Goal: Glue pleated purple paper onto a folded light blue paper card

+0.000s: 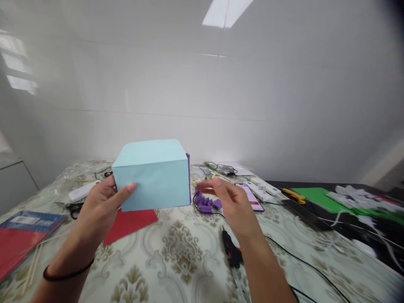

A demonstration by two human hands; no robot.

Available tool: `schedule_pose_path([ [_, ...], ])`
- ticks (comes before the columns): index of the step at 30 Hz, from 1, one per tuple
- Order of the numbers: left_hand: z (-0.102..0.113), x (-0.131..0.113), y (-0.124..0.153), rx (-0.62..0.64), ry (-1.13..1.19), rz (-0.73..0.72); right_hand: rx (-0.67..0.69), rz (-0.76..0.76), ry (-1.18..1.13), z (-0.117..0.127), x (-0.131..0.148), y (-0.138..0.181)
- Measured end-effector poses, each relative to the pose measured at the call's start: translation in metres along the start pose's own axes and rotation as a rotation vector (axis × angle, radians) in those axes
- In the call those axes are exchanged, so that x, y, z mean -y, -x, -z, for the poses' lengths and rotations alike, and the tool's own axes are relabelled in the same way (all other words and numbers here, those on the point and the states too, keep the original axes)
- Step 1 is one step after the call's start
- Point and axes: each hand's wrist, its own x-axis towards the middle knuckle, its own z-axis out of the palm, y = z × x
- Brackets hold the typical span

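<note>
A light blue folded paper piece (pixel 154 183), shaped like a box or house with a sloped top, is held up above the table by my left hand (pixel 109 198). The left thumb presses on its front face; the other fingers are behind it. A strip of purple paper shows along its right edge. My right hand (pixel 225 195) hovers to the right of it, apart from it, fingers bent and slightly blurred, with nothing visible in them. Behind the right hand lie several small purple pieces (pixel 206 204). Below that hand is a black glue gun (pixel 230 248) with a cord.
Red paper (pixel 129 225) lies under the blue piece. At left are a red and blue pack (pixel 30 231), thin sticks (pixel 33 267) and black scissors (pixel 74 209). To the right are a phone (pixel 251 197), a yellow-handled tool (pixel 295 195) and green sheets (pixel 315 198). Cords cross the patterned tablecloth (pixel 183 252).
</note>
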Motion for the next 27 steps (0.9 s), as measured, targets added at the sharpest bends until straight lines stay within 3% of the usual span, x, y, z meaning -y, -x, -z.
schedule_pose_path([
  [4, -0.004, 0.010, 0.000, 0.095, -0.005, 0.034, 0.127, 0.054, -0.179, -0.011, 0.003, 0.004],
  [8, -0.005, 0.017, 0.000, 0.145, 0.011, 0.066, 0.078, -0.019, -0.188, -0.017, 0.008, 0.008],
  [14, -0.004, 0.016, -0.001, 0.134, 0.002, 0.086, 0.022, -0.011, -0.248, -0.017, 0.013, 0.007],
  [27, -0.010, 0.017, 0.000, 0.221, 0.023, 0.075, 0.168, -0.136, -0.277, -0.011, -0.010, -0.001],
])
